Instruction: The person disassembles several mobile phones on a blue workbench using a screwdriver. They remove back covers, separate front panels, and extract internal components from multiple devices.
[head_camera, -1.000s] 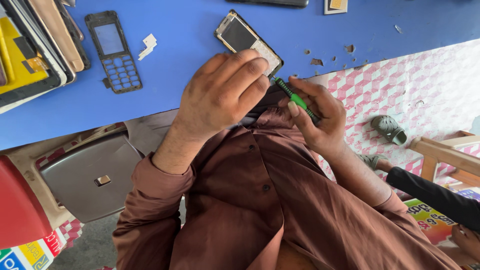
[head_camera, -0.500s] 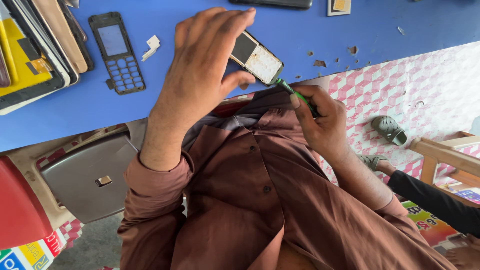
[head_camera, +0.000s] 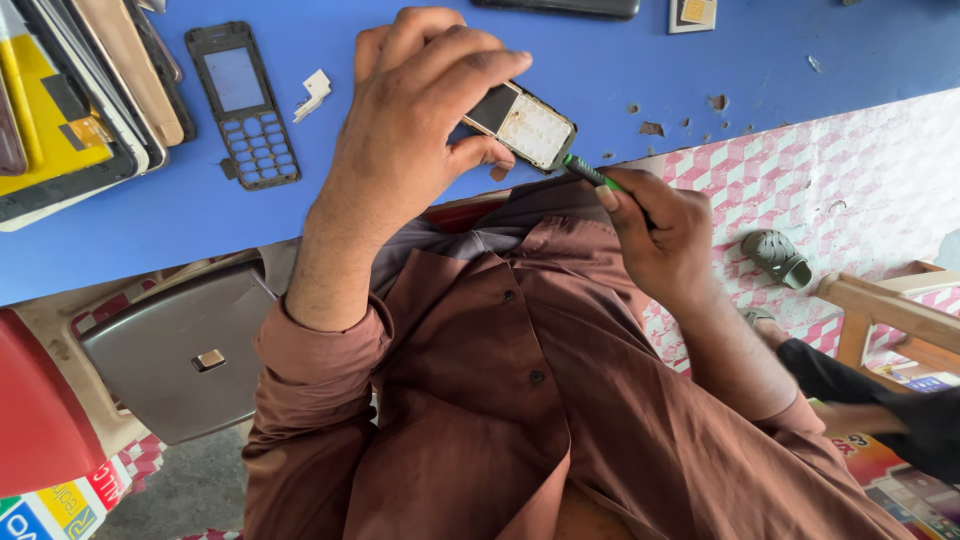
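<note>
Now my left hand (head_camera: 400, 120) sits lower and more curled than half a second ago, when its fingers were spread high above the tabletop (head_camera: 800, 60). Its fingers are clenched around the near end of the opened phone body (head_camera: 525, 125), thumb under one edge and fingertips over the other, so the dark screen part is half hidden and the pale inner board shows clear. The phone body lies tilted on the blue tabletop close to its front edge, about where it was before, only turned a little more toward my right.

My right hand (head_camera: 665, 225) holds the green-handled screwdriver (head_camera: 590, 172) in a closed grip, thumb pressed along the shaft. The tip touches the lower right corner of the phone body. That hand has hardly moved since the earlier frame.

Further left on the tabletop lie the black keypad frame (head_camera: 243, 100) and the small white plastic piece (head_camera: 316, 90), both unchanged and well apart from my hands. A stack of flat cases (head_camera: 70, 100) rests at the far left. Below the edge, a grey case (head_camera: 180, 350) lies beside my left sleeve.
</note>
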